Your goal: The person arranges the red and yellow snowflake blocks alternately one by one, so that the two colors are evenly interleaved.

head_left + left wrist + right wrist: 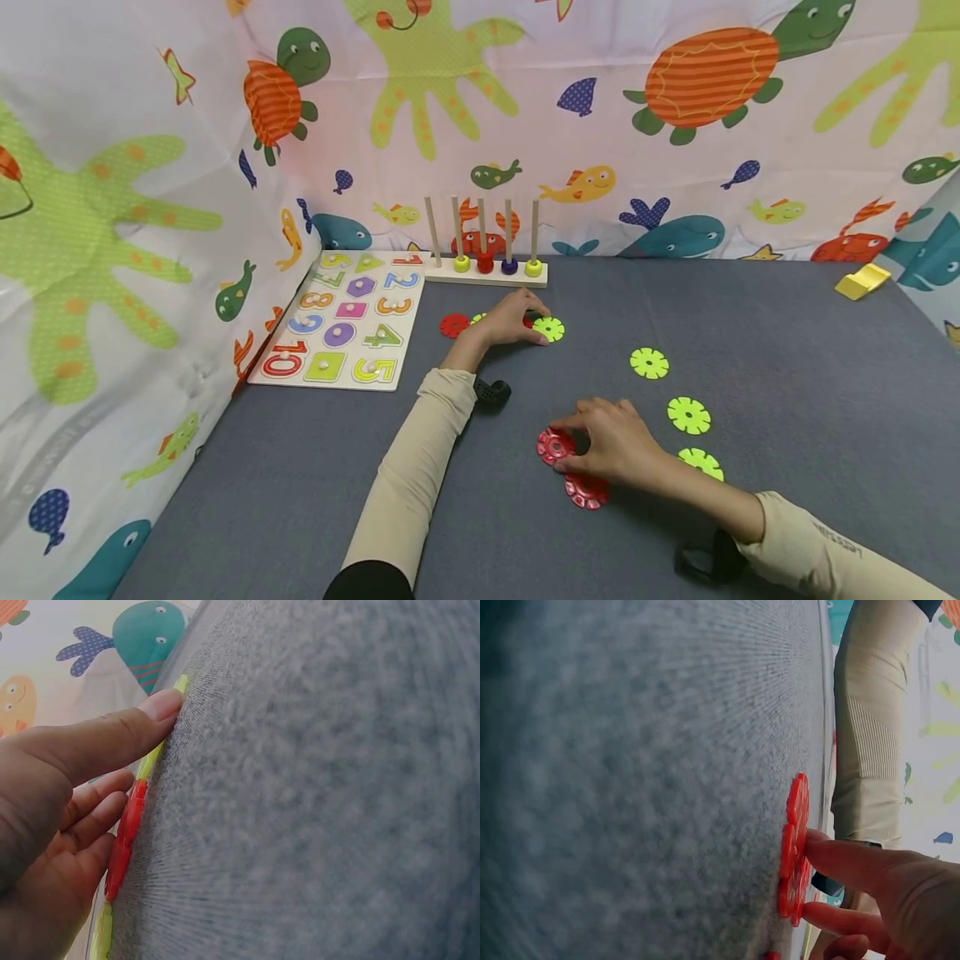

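- The work looks part done, as I judge it: on the grey tabletop (795, 358), just in front of the peg stand (442, 276), a row of discs alternates in colour, with the leftmost red disc (453, 325), a half-hidden green disc (477, 317), a covered red disc (129, 829) and the end green disc (551, 329).
- Apart from that row, and so probably left to deal with, three loose green discs (688, 415) curve down the right side (the nearest one is partly behind the right wrist), and two red ones sit near the middle.
- The left hand (506, 321) grasps the end green disc lightly, thumb on one edge and index finger across from it; its other fingers bend loosely beside the covered red disc.
- The right hand (618, 442) pinches the front red disc (552, 446) between thumb and index fingertips. The rear red disc (587, 493) is right next to it; their outlines overlap in the right wrist view, so I cannot tell whether the pinched one is lifted.
- As for pose, the left arm stretches forward toward the row, near the number board (262, 378), while the right forearm slants in from the lower right, its hand closer to the person.
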`<state>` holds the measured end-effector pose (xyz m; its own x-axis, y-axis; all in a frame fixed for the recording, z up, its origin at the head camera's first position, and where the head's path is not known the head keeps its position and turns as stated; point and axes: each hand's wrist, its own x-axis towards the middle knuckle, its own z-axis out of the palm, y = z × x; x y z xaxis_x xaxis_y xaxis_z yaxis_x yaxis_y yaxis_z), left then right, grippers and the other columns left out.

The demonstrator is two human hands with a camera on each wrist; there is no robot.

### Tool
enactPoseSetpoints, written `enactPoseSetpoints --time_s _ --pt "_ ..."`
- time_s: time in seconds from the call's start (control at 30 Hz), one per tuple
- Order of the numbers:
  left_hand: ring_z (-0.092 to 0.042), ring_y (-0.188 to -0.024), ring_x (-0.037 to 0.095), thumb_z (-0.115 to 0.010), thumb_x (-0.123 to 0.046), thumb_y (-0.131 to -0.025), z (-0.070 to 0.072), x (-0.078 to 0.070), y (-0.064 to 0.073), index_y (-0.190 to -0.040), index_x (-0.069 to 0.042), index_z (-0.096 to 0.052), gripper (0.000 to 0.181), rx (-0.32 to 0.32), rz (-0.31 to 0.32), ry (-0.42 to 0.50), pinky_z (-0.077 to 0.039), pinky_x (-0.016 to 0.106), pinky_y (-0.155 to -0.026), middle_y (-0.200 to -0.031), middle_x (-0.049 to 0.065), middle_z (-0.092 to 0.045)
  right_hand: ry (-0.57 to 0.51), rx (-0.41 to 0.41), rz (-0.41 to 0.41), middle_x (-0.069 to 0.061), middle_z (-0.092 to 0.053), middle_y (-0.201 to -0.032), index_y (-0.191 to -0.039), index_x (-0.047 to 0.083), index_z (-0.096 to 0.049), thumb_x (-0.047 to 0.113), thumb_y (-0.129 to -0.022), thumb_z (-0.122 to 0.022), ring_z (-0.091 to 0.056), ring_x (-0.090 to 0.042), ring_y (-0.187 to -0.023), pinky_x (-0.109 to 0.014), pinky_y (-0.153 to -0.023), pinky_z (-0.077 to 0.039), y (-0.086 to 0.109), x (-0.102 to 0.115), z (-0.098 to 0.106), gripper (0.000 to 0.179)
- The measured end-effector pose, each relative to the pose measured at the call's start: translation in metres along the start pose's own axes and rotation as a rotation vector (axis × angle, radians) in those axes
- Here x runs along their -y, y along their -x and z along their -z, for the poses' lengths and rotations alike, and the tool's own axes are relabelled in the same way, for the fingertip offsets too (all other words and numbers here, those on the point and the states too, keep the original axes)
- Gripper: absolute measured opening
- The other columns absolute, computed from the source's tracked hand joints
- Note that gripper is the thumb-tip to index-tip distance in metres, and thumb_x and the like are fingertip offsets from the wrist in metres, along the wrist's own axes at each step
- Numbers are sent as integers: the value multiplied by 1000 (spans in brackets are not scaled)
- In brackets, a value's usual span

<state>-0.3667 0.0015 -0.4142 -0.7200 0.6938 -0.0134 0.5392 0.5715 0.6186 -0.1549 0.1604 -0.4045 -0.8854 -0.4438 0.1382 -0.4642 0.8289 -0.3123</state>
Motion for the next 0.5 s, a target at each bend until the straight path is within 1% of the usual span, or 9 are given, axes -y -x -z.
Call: enactPoseSetpoints --time_s 0.13,0.23,0.33,0.4,0.5 --pt "-45 -113 21 -76 -23 -75 0 0 0 -116 -7 -63 46 2 1 -5 -33 35 -102 -120 10 -49 -14 -23 65 9 -51 -73 -96 21 -73 40 -61 -81 -47 -6 -71 -26 -63 -24 -1 -2 -2 41" --pt "-45 -114 21 -76 -23 -75 -1 0 0 -116 -7 -63 46 -3 3 -12 -34 35 -102 -120 10 -49 -14 -17 96 10 -51 -74 -95 20 -72 38 -62 -80 -47 -5 -71 -25 -64 -26 -2 -4 -2 39" --pt "-45 -114 21 -76 -23 -75 -1 -1 0 -116 -7 -63 46 -1 4 -18 -33 35 -102 -121 9 -49 -35 -5 94 11 -49 -72 -96 20 -71 39 -63 -80 -42 -3 -67 -25 -64 -26 -4 -8 1 39" --pt "-45 -115 21 -76 -23 -75 0 -1 -1 -117 -7 -62 47 7 8 -6 -33 34 -103 -121 9 -49 -42 -13 83 11 -50 -72 -99 20 -71 39 -64 -79 -40 -3 -65 -26 -64 -26 -7 -12 7 40" --pt "-45 -114 20 -76 -24 -76 0 1 -2 -117 -7 -62 47 15 8 18 -33 34 -103 -121 9 -49 -58 -40 48 7 -51 -72 -102 18 -71 38 -66 -80 -37 -5 -62 -25 -61 -27 -14 -24 19 42"
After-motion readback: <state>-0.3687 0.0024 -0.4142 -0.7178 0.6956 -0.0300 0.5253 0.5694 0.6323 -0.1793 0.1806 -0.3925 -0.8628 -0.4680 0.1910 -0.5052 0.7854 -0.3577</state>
